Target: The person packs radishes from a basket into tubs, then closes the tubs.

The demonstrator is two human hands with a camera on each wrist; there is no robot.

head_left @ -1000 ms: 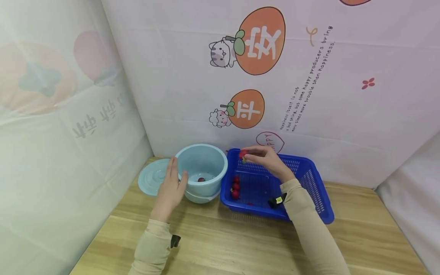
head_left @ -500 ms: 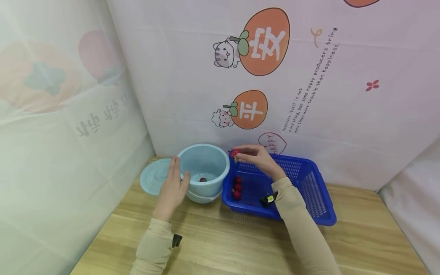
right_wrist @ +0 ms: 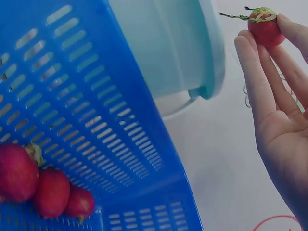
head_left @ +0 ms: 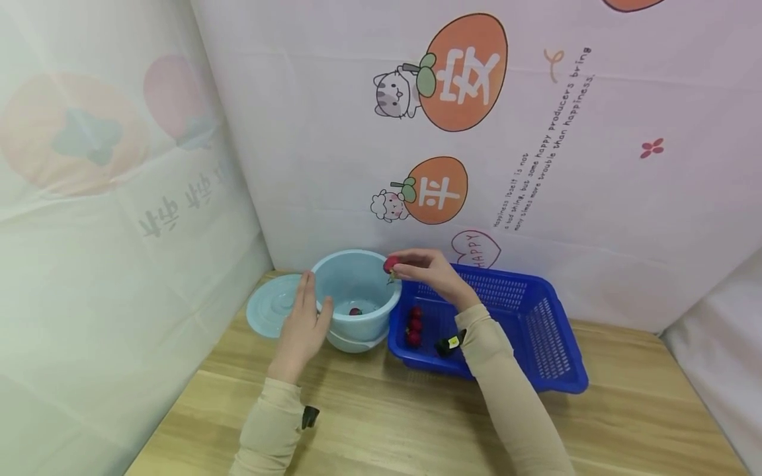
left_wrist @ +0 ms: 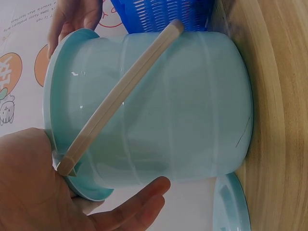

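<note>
My right hand pinches a small red radish between thumb and fingertips, its green stem trimmings showing. It holds the radish over the right rim of a light blue bucket. At the bucket's left side is my left hand, fingers straight and thumb spread, touching near the rim. The left wrist view shows the bucket's side with its beige handle hanging down. One radish lies on the bucket's bottom. Several more radishes sit along the left side of a blue basket.
A light blue lid lies on the wooden table, left of the bucket and partly behind my left hand. The basket stands close against the bucket's right side. White printed cloth hangs behind and at the left.
My right hand has moved left with the radish, from above the basket to the bucket's rim. My left hand stays beside the bucket. The whole view has shifted slightly.
</note>
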